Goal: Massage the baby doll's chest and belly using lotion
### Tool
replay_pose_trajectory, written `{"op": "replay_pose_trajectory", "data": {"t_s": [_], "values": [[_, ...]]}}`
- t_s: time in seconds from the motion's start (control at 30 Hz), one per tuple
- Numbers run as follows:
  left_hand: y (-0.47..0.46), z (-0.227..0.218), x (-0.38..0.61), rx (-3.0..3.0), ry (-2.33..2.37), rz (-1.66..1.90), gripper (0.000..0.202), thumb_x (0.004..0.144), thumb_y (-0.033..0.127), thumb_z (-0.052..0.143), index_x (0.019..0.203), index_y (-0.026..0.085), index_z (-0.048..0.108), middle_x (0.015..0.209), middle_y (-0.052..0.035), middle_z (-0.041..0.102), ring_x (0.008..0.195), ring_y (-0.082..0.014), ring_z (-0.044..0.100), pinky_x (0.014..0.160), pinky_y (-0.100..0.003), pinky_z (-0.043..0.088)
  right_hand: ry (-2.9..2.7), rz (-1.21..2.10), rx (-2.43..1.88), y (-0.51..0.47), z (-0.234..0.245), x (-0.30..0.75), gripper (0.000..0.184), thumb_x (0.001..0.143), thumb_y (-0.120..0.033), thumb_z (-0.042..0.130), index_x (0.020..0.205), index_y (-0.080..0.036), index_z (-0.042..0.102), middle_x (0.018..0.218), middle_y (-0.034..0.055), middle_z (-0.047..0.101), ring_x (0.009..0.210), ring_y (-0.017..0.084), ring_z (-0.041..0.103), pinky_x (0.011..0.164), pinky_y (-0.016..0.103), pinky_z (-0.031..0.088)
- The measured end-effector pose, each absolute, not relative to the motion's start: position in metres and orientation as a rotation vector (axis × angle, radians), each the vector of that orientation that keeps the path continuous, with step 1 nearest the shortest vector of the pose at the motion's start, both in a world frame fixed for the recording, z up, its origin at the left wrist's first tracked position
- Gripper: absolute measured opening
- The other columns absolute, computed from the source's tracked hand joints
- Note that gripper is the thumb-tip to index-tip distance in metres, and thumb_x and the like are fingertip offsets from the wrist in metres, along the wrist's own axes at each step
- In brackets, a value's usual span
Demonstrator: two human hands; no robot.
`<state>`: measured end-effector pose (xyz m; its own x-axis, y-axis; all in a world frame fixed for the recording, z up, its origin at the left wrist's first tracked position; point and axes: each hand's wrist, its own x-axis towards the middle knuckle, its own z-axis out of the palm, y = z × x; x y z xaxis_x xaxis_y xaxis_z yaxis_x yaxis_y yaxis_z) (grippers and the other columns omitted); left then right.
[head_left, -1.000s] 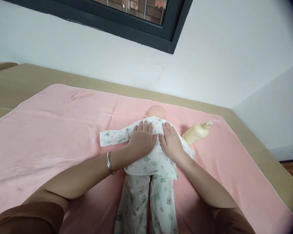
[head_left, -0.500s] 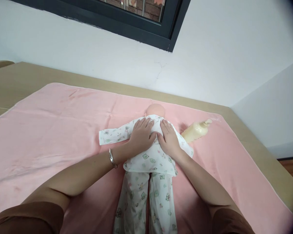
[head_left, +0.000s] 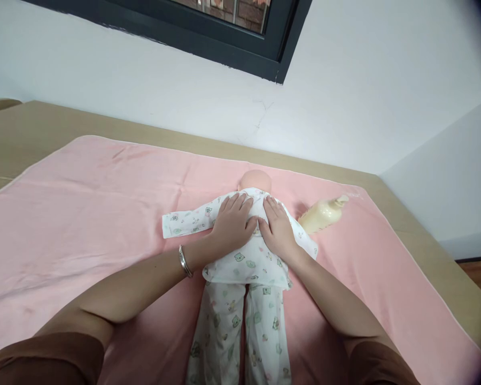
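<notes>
A baby doll in white printed pyjamas lies stretched out on a pink blanket, its bald head at the far end. Only the smooth crown shows, with no face visible. My left hand rests flat on the left of the doll's upper body, fingers extended, a silver bracelet round the wrist. On the right side my right hand lies flat too, fingers pointing toward the head. The two thumbs nearly meet in the middle. One doll sleeve reaches out to the left; the other is partly covered by my right hand and forearm.
A pale yellow pump bottle lies tilted on the blanket, right of the doll. The blanket covers a wooden table standing against a white wall. Above is a dark window frame.
</notes>
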<state>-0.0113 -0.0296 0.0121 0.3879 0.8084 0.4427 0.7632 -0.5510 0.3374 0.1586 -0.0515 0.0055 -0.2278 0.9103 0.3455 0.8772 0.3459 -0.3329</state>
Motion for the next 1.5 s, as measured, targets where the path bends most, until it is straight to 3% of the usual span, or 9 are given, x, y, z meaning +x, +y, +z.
{"op": "replay_pose_trajectory", "data": {"t_s": [0.9,1.2,1.5], "values": [[-0.030,0.011,-0.012,2.557,1.453,0.900,0.048,0.092,0.031,0.044,0.135,0.012,0.050,0.141,-0.0148,0.052,0.134,-0.0315,0.042,0.115,-0.051,0.031,-2.134,0.075,-1.548,-0.051,0.005,0.158,0.057,0.097,-0.037,0.036,0.148,-0.011,0.036,0.154,0.0166,0.037,0.145,0.029,0.031,0.118,0.056,0.024],[-0.029,0.015,-0.011,2.596,1.465,0.898,0.042,0.092,0.032,0.045,0.126,0.011,0.055,0.111,-0.0141,0.062,0.110,-0.0292,0.054,0.099,-0.045,0.042,-2.126,-0.014,-1.528,-0.053,0.012,0.155,0.051,0.095,-0.034,0.038,0.140,-0.011,0.047,0.136,0.0157,0.056,0.124,0.032,0.051,0.107,0.053,0.039],[-0.035,0.023,-0.011,2.740,1.544,0.800,0.028,0.093,0.031,0.043,0.107,0.014,0.060,0.095,-0.0123,0.060,0.093,-0.0291,0.055,0.083,-0.044,0.044,-2.086,-0.079,-1.552,-0.056,0.014,0.153,0.047,0.095,-0.032,0.041,0.137,-0.014,0.051,0.124,0.0154,0.059,0.114,0.032,0.052,0.099,0.049,0.043]]}}
